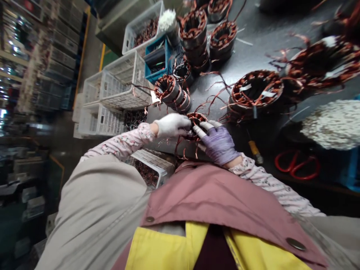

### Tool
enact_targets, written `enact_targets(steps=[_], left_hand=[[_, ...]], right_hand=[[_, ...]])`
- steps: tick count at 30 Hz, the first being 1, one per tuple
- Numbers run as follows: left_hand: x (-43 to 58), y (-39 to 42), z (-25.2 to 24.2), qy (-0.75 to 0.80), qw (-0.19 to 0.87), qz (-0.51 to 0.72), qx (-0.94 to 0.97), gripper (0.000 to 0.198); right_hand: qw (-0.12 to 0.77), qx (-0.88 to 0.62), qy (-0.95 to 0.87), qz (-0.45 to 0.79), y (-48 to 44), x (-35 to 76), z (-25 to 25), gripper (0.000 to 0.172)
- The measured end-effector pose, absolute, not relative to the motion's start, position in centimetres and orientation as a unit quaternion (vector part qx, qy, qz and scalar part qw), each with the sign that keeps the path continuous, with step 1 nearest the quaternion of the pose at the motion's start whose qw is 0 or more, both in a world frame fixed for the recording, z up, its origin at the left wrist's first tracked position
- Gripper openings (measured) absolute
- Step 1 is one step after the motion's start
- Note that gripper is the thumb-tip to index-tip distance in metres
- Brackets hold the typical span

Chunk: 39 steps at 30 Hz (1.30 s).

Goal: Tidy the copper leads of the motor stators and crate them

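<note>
A dark workbench (253, 48) is bordered at the left of the frame by white plastic crates (112, 90). Copper-wound motor stators (255, 80) are set across it, and red scissors (302, 177) are placed at right. At lower centre, a small stator (195, 119) is pinched between the white-gloved left hand (171, 125) and the purple-gloved right hand (218, 144).

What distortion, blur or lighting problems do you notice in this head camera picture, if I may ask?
In the head view, wide-angle distortion bends the shelving at left, which is also blurred and glaring; the gloved left hand and right hand on the copper-wound stator look fairly sharp; the red scissors lie in dim shadow.
</note>
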<state>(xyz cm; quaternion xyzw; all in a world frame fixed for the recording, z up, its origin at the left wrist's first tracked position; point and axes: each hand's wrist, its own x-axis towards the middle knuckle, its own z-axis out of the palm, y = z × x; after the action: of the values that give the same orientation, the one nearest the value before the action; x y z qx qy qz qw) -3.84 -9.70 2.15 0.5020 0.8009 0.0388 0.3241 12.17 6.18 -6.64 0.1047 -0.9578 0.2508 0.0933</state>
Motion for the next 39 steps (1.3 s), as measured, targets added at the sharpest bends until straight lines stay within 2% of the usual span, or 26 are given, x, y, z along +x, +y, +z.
enact_targets(steps=[2, 4, 8, 11, 14, 17, 20, 21, 23, 25, 27, 29, 32, 35, 37, 39], left_hand=[[-4.4, -10.3, 2.0, 0.833, 0.305, 0.102, 0.451, 0.006], [-4.3, -10.9, 2.1, 0.857, 0.286, 0.111, 0.414, 0.008], [-2.8, -10.2, 2.8, 0.845, 0.286, -0.032, 0.451, 0.024], [-1.7, -8.6, 3.6, 0.815, 0.306, -0.145, 0.471, 0.019], [-0.9, -7.3, 3.9, 0.835, 0.298, -0.161, 0.434, 0.016], [0.1, -6.8, 3.7, 0.847, 0.37, -0.057, 0.377, 0.01], [0.9, -7.0, 4.2, 0.819, 0.467, 0.114, 0.314, 0.018], [0.9, -7.2, 4.7, 0.823, 0.451, 0.181, 0.294, 0.023], [0.4, -8.2, 5.7, 0.849, 0.35, 0.309, 0.246, 0.029], [-0.6, -9.5, 6.3, 0.855, 0.27, 0.377, 0.233, 0.027], [-1.0, -10.7, 5.7, 0.846, 0.274, 0.312, 0.336, 0.017], [-0.5, -11.2, 3.8, 0.815, 0.274, 0.168, 0.483, 0.005], [1.2, -10.6, -0.1, 0.764, 0.222, 0.017, 0.605, 0.011], [2.1, -9.1, -2.6, 0.758, 0.253, -0.016, 0.601, 0.012], [1.9, -8.5, -2.7, 0.773, 0.268, -0.011, 0.576, 0.016], [1.2, -8.8, -2.1, 0.765, 0.255, 0.0, 0.591, 0.021]], right_hand=[[0.09, 0.106, -0.96, 0.242, 6.2, 12.2, -6.5, 0.049], [0.09, 0.107, -0.962, 0.234, 6.1, 12.1, -6.4, 0.043], [0.102, 0.109, -0.963, 0.223, 5.9, 12.0, -6.4, 0.04], [0.11, 0.105, -0.965, 0.215, 5.9, 12.0, -6.4, 0.039], [0.119, 0.1, -0.965, 0.213, 5.8, 12.2, -6.5, 0.039], [0.127, 0.095, -0.959, 0.234, 5.5, 12.2, -6.9, 0.036], [0.115, 0.052, -0.953, 0.275, 5.0, 11.9, -7.5, 0.032], [0.112, 0.035, -0.951, 0.286, 5.0, 11.9, -7.7, 0.033], [0.12, 0.04, -0.946, 0.298, 5.4, 12.1, -8.1, 0.034], [0.143, 0.092, -0.936, 0.307, 6.2, 12.4, -8.4, 0.035], [0.163, 0.13, -0.925, 0.318, 6.9, 12.3, -8.3, 0.036], [0.164, 0.109, -0.923, 0.329, 7.1, 11.2, -7.6, 0.04], [0.091, 0.029, -0.939, 0.33, 5.9, 7.4, -5.9, 0.043], [-0.01, -0.031, -0.948, 0.317, 4.2, 3.3, -4.2, 0.039], [-0.014, -0.048, -0.924, 0.38, 4.0, 2.2, -3.7, 0.039], [0.016, -0.063, -0.877, 0.476, 5.0, 3.0, -3.5, 0.049]])
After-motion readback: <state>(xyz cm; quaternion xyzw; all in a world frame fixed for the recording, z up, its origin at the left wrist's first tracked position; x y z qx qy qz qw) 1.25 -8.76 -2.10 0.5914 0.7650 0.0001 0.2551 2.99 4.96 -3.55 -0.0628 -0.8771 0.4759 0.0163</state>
